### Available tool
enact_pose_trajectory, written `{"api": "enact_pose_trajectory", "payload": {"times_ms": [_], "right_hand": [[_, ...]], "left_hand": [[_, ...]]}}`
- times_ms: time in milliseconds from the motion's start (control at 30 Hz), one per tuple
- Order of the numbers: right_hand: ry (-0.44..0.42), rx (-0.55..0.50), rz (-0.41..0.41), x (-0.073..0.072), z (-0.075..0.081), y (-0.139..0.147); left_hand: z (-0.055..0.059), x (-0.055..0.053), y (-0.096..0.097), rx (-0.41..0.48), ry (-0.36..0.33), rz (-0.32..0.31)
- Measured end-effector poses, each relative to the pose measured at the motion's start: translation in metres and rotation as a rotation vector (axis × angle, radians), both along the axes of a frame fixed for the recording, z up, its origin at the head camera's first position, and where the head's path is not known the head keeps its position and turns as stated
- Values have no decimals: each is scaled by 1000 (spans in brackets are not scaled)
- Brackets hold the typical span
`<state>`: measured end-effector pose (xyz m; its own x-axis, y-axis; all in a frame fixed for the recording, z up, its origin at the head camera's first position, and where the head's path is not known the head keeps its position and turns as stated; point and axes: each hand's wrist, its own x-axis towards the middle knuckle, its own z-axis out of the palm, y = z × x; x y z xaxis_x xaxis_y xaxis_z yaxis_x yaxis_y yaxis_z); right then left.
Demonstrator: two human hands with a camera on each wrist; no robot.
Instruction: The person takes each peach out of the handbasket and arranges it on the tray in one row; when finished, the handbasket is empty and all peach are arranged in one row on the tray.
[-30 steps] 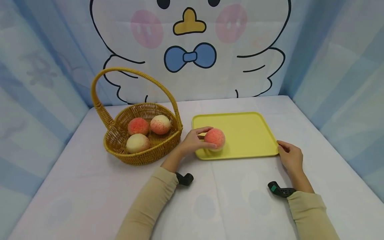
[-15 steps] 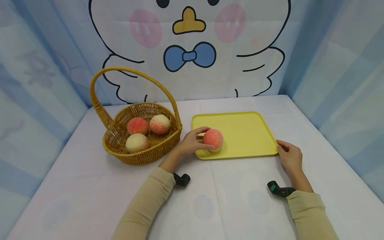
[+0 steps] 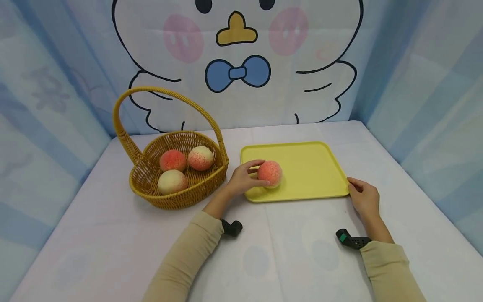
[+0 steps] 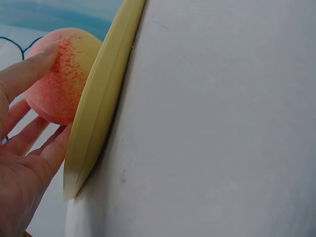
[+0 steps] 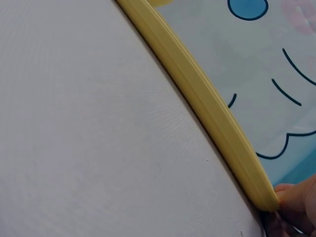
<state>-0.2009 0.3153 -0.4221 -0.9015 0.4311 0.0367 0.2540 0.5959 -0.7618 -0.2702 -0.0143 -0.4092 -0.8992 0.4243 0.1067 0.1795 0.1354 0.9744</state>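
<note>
A pink-red peach (image 3: 269,174) is at the left end of the yellow tray (image 3: 309,167). My left hand (image 3: 242,180) reaches over the tray's left edge and holds it, thumb on the near side and fingers behind. In the left wrist view, the thumb lies against the speckled skin of the peach (image 4: 64,74), just over the tray's rim (image 4: 98,108). At the other end, my right hand (image 3: 366,199) pinches the tray's front right corner. The right wrist view has the fingertips (image 5: 291,195) right at that corner, partly cut off by the frame.
A wicker basket (image 3: 177,202) with a tall arched handle stands left of the tray. Inside lie a red peach (image 3: 172,160), a speckled peach (image 3: 201,158) and a cream peach (image 3: 172,181). White cloth covers the table (image 3: 294,260); printed curtains (image 3: 422,96) enclose the back and sides.
Over the last half second the peach has shifted very slightly up and right in my left hand's hold. My right hand stays at the tray's corner; basket and tray keep their places.
</note>
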Motion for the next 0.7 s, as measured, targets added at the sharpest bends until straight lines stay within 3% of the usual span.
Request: {"api": "enact_pose_trajectory", "payload": {"times_ms": [467,500,700], "right_hand": [[-15,5,-3,1,0,-2],[-18,3,-4,0,0,-2],[-26,-4,-9,1,1,-1]], "left_hand": [[-4,-3,24,30,88,65],[0,0,26,32,88,68],[-1,4,45,-1,122,114]]}}
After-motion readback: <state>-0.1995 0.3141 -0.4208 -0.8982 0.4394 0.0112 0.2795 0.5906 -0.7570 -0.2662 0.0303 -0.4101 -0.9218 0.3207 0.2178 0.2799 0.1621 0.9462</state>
